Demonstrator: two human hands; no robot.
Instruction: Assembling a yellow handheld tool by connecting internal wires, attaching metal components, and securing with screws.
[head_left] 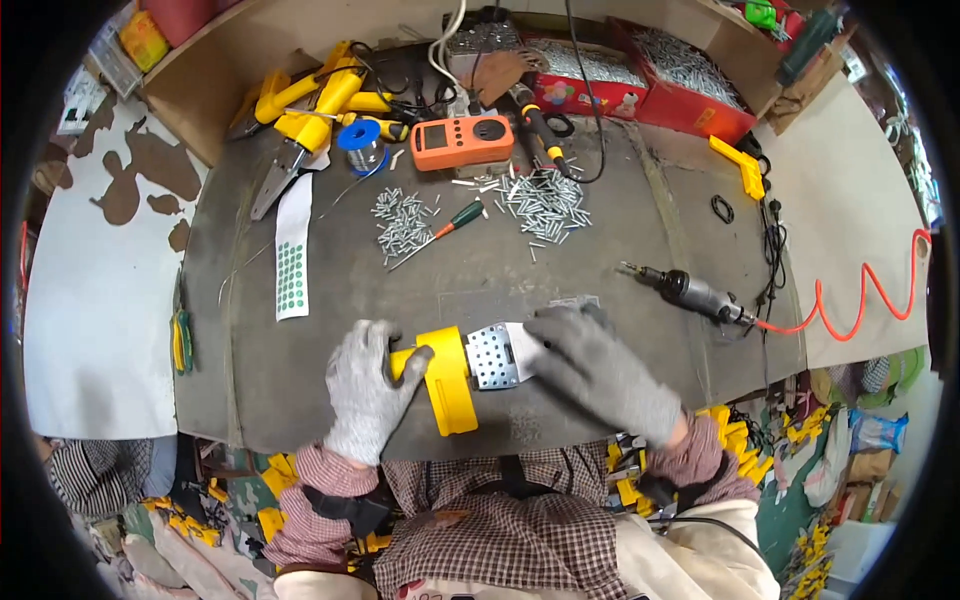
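Note:
My left hand (365,385), in a grey glove, is closed around the handle of a yellow plastic tool body (451,385), with the thumb along its side. Out of the right of this body sticks a silvery metal plate (492,358) with rows of round holes. At the plate's far end, my right hand (585,358), also gloved, has its fingers bent over the metal. Those fingertips are partly hidden and slightly blurred. Both hands hold the piece low over the grey worktable (400,290), near its front edge.
Beyond the hands lie two heaps of screws (545,205), a screwdriver (440,232), an orange meter (462,143) and a solder spool (362,148). A sticker strip (293,250) is at left. A power screwdriver (690,290) with a red coiled hose lies right. Red boxes (690,100) stand behind.

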